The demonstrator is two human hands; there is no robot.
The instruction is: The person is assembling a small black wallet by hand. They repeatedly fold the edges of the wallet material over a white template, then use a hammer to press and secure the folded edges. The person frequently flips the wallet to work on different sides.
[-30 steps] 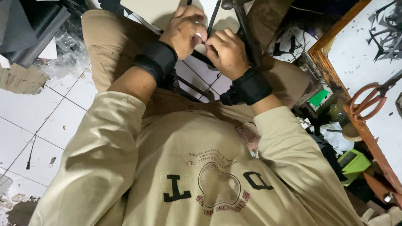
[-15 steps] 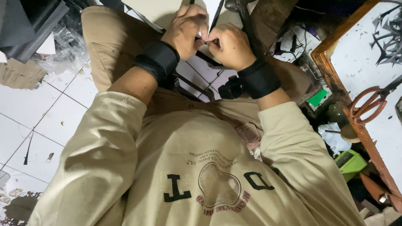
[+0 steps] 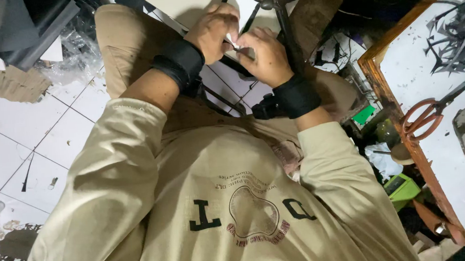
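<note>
Both hands meet over the lap, just below a flat white sheet with a thin black border [image 3: 246,8]. The left hand [image 3: 217,32] and right hand [image 3: 263,56] pinch its lower edge between clenched fingertips. It looks light, thin and easily creased; the edges seem the safest grip.

Orange-handled scissors [image 3: 422,118] lie on a wood-edged white desk [image 3: 401,66] | grey paper strips [image 3: 461,38] scattered near them | green box [image 3: 403,188] below | white tiled floor [image 3: 23,132] littered with clear plastic [image 3: 75,62] and cardboard [image 3: 12,85]
</note>
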